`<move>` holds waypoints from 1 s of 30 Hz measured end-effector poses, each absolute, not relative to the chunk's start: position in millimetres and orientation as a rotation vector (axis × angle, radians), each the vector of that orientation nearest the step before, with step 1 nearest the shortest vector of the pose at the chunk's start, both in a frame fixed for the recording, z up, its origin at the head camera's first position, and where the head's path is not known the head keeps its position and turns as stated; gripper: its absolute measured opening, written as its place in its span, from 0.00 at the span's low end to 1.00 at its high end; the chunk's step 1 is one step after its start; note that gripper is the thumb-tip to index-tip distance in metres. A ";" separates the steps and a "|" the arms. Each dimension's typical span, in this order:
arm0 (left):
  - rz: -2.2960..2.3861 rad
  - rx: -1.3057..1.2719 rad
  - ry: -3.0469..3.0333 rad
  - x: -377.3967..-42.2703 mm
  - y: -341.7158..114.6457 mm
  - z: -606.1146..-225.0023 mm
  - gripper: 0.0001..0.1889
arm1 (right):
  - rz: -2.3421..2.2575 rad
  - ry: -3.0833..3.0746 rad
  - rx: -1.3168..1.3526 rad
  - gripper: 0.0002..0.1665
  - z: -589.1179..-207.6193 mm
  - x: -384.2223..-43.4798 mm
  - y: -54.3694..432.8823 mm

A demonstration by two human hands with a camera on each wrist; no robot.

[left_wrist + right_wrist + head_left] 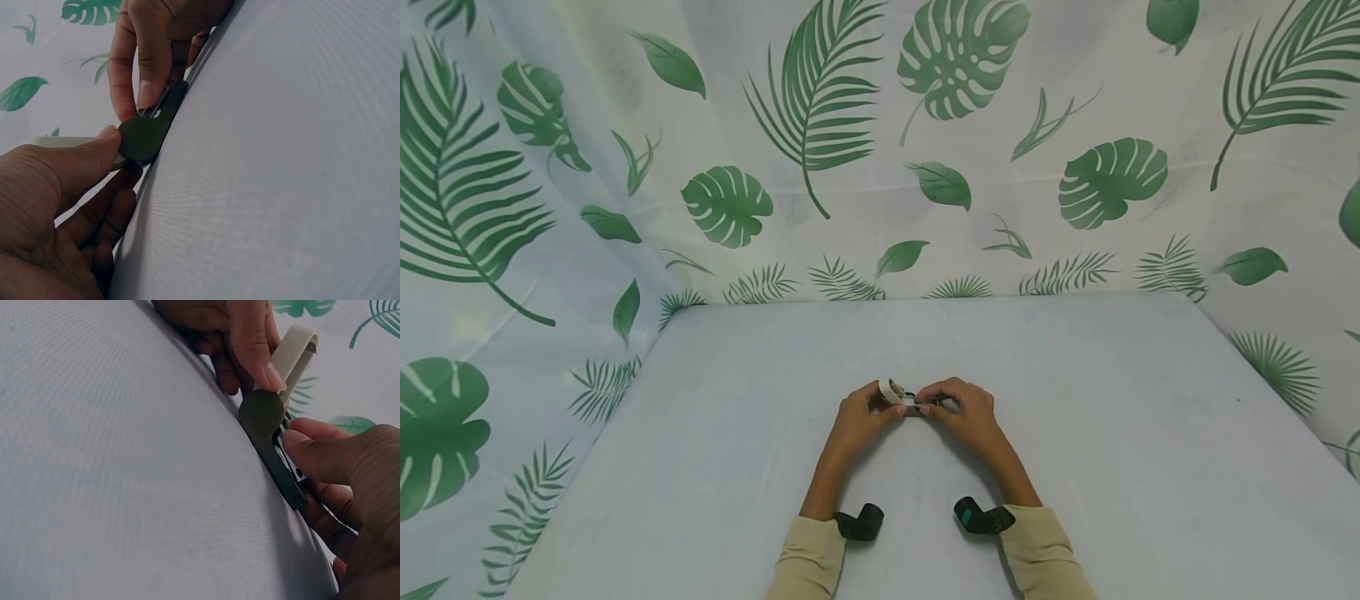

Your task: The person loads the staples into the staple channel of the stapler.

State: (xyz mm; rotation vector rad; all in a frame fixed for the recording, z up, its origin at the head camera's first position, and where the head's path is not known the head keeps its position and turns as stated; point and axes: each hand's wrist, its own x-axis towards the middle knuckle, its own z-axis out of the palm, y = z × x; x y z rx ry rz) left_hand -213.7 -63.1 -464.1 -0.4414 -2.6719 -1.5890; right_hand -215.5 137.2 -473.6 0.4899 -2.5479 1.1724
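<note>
A small hinged gadget of unclear kind has a dark green body [261, 417] with a round end. A cream looped arm [292, 356] rises from that end, and a narrow metal strip [297, 470] runs along the body's side. My left hand [861, 418] pinches the gadget at the round end, thumb on the base of the cream arm. My right hand [968, 410] holds the other end, thumb and fingers at the metal strip. The gadget is close to the table surface; fingers hide part of it.
A pale cloth-covered table [1075, 400] spreads around both hands. Leaf-printed curtains [850, 183] stand behind it and at the sides. A black wrist camera [861, 523] sits at the left sleeve and another black wrist camera [983, 517] at the right sleeve.
</note>
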 end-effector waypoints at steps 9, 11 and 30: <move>-1.590 -0.441 -2.665 -214.0 -62.7 -464.3 0.14 | 1.187 -2.561 0.480 0.10 -473.2 -214.4 137.2; -1.587 -0.445 -2.664 -214.0 -62.6 -464.5 0.14 | 1.199 -2.562 0.474 0.09 -473.6 -214.4 137.2; -1.578 -0.408 -2.690 -214.4 -63.3 -464.8 0.15 | 1.228 -2.563 0.491 0.09 -474.0 -215.3 138.7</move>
